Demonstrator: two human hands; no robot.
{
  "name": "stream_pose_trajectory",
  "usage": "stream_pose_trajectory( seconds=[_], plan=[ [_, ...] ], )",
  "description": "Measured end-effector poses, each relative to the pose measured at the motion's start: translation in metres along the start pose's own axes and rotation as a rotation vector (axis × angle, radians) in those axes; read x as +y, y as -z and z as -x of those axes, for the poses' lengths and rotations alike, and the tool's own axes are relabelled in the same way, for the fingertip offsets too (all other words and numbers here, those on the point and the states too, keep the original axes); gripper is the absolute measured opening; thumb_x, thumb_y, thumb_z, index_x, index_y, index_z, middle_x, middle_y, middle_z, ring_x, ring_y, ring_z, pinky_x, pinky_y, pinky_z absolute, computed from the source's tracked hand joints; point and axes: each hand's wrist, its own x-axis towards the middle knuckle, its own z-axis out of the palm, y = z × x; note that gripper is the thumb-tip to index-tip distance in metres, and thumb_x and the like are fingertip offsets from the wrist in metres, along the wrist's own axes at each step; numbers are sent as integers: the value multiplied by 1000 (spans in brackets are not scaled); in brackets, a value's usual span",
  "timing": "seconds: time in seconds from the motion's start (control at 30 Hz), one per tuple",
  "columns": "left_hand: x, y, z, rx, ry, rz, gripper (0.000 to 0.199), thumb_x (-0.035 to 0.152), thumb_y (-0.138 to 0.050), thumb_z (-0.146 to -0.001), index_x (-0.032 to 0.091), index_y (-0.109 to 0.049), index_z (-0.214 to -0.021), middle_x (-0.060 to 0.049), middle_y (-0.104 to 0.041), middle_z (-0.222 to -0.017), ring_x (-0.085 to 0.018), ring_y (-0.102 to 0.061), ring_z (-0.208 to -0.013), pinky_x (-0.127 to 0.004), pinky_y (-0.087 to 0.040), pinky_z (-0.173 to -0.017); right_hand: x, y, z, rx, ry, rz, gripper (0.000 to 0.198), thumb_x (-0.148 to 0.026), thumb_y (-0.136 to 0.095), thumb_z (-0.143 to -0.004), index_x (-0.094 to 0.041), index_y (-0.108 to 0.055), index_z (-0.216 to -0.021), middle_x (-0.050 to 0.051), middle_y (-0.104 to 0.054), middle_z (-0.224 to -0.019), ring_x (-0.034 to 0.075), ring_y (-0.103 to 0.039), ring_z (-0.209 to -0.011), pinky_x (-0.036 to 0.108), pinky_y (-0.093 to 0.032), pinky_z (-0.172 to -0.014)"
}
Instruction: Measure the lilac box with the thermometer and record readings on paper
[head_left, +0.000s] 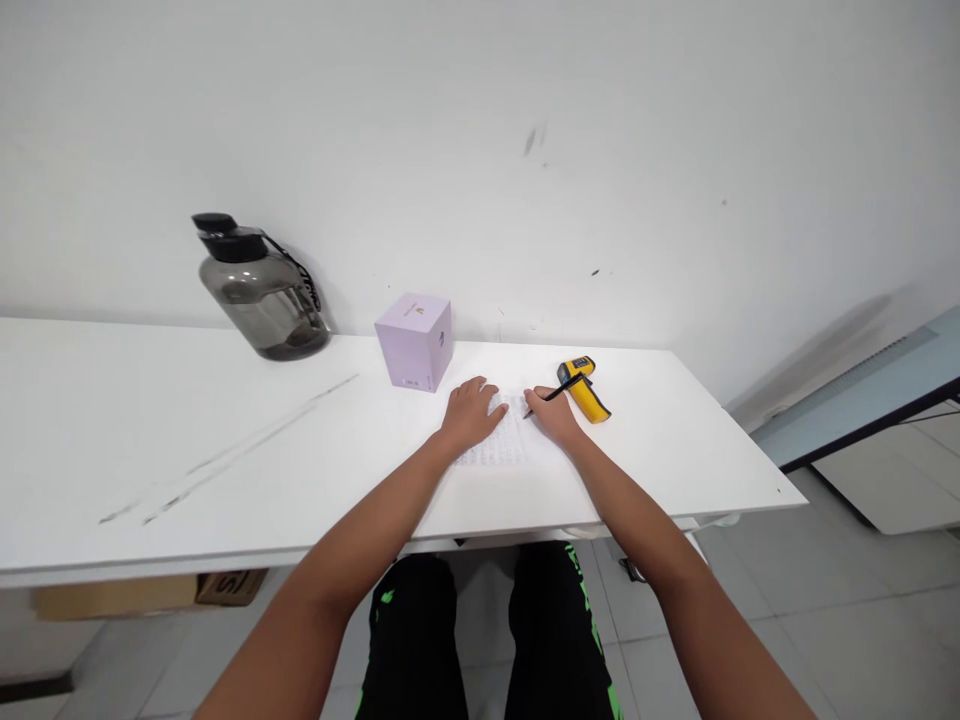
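Observation:
A sheet of paper covered with lines of writing lies on the white table in front of me. My left hand rests flat on the paper's left part, its fingers and thumb apart. In my right hand is a black pen, its tip down at the paper's right side. Just beyond that hand lies a yellow and black pistol-shaped device, partly crossed by the pen. A lilac box stands behind my left hand.
A large grey see-through water bottle with a black lid stands at the back left, near the wall. The table's right edge ends before a light blue panel. Under the table at left is a cardboard box.

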Motion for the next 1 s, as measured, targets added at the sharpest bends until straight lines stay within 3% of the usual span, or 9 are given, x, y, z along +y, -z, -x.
stream_pose_trajectory(
  seconds=[0.13, 0.53, 0.8, 1.0],
  plan=[
    [0, 0, 0, -5, 5, 5, 45, 46, -48, -98, 21, -61, -133, -15, -49, -154, -30, -41, -148, -49, -32, -122, 0, 2, -1, -32, 2, 0, 37, -46, -55, -78, -22, -51, -50, -2, -51, -54, 14, -47, -62, 29, -37, -64],
    [6, 8, 1, -57, 13, 11, 42, 46, -49, -98, 26, -63, -132, -10, -50, -154, -29, -38, -149, -50, -31, -122, 2, 2, -1, 42, 11, 13, 39, -47, -54, -80, -22, -50, -51, -3, -50, -53, 15, -50, -62, 30, -38, -65],
    [5, 7, 2, -54, -8, 17, 44, 46, -48, -98, 26, -62, -134, -10, -53, -151, -30, -39, -148, -51, -31, -121, -4, 4, 0, -42, -22, 24, 43, -51, -53, -82, -22, -51, -51, -2, -50, -54, 15, -48, -61, 30, -37, -65],
    [5, 7, 2, -41, -8, 16, 47, 45, -48, -98, 24, -58, -139, -11, -53, -150, -31, -41, -145, -51, -32, -121, -6, 4, 2, -2, -18, 34, 45, -55, -54, -83, -22, -50, -52, -2, -50, -55, 16, -49, -63, 30, -37, -65]
  ],
)
